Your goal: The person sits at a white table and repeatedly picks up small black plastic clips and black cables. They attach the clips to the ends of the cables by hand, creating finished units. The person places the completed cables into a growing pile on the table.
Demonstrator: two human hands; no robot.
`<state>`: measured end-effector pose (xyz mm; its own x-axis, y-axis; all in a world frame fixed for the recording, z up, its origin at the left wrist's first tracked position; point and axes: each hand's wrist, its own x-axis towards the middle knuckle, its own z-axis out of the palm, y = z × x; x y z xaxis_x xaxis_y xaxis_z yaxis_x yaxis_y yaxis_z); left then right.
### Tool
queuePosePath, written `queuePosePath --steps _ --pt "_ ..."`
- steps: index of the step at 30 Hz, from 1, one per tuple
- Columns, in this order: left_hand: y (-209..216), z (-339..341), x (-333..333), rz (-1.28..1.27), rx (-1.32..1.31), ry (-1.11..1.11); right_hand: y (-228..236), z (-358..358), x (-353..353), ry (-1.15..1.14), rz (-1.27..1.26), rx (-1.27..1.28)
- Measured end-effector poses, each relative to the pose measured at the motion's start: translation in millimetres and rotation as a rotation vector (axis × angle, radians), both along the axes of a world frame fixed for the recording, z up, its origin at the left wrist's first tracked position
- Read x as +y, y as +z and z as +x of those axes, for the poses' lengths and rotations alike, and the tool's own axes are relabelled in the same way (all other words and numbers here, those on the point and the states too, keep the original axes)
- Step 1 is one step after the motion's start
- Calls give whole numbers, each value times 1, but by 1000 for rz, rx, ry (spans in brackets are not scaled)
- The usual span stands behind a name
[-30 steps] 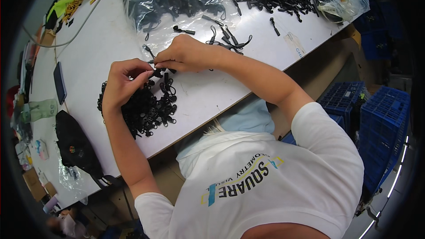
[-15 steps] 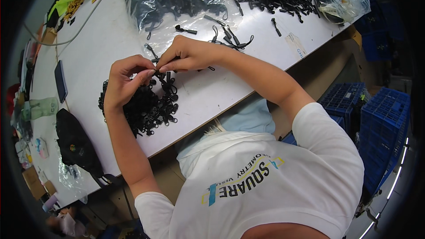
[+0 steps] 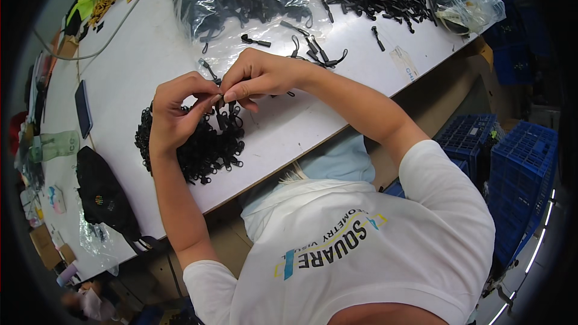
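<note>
My left hand (image 3: 176,114) and right hand (image 3: 259,77) meet fingertip to fingertip, both pinched narrow on one small black loop piece (image 3: 220,103). This piece sits directly above the black pile (image 3: 192,144) of similar parts. Beyond the pile lies a clear plastic bag (image 3: 241,0) of black parts; loose black pulls (image 3: 319,54) lie beside it. All rest on the white table (image 3: 138,54). Blue crates (image 3: 518,168) stand on the floor, well apart from the pile.

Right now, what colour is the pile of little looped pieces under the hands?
Black. The pile of small looped pieces shows clearly against the white table in the head view.
</note>
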<state>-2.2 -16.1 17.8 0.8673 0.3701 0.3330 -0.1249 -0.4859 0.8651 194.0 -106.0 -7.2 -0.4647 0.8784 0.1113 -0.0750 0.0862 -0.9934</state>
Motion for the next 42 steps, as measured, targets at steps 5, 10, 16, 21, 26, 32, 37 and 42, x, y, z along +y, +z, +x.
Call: queuePosePath --steps 5,10,16,21,26,32,37,42 --pt "-5 3 -3 -176 13 120 -3 0 2 -106 41 16" --pt "-10 0 5 -264 128 166 -5 7 5 -316 296 -166" --pt "-11 2 6 -408 373 109 -22 -3 7 -494 773 -625" --pt "-14 7 -2 -486 347 96 -26 -7 8 -538 820 -701" --pt "-12 16 -5 -276 251 256 -24 -1 6 -524 758 -804" --pt "-52 -1 6 109 68 588 -38 -9 24 -489 858 -555" --pt "-19 17 -7 -140 326 431 -43 -10 27 -629 753 -478" --pt "-17 17 8 18 422 439 -85 -14 69 -735 914 -477"
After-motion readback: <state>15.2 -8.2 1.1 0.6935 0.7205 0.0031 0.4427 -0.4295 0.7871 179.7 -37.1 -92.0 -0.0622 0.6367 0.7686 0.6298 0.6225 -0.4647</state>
